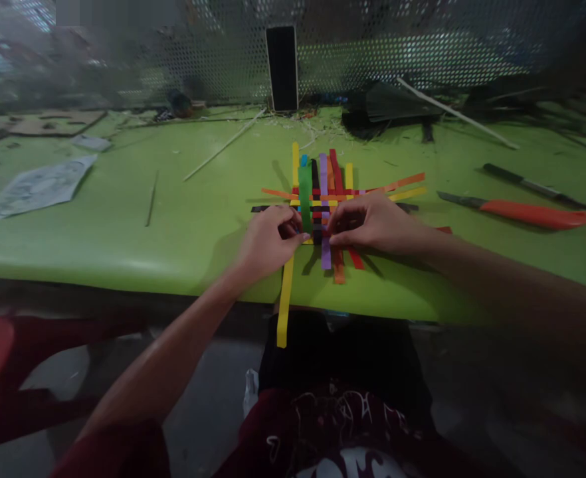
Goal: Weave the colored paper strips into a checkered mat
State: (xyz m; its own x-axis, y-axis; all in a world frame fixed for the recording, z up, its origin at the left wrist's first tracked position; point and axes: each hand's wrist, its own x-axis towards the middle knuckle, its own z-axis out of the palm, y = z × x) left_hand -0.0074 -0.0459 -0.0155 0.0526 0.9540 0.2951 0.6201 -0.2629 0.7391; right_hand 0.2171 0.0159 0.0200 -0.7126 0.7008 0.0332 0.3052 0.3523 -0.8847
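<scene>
A weave of coloured paper strips (325, 189) lies on the green table (173, 226) near its front edge: yellow, green, purple, red, orange and black strips cross each other. My left hand (268, 242) pinches the strips at the weave's near left corner, fingers closed by the green strip (305, 196). My right hand (373, 222) rests on the near right part, fingers curled and pinching the strips there. A long yellow strip (284, 305) hangs from the weave over the table's front edge.
An orange-handled knife (522, 211) and a dark pen-like tool (532, 186) lie at the right. A phone (282, 66) stands upright against the mesh wall. Thin sticks (223, 145), a printed sheet (38, 186), cardboard pieces and dark paper scraps (387, 106) lie along the back and left.
</scene>
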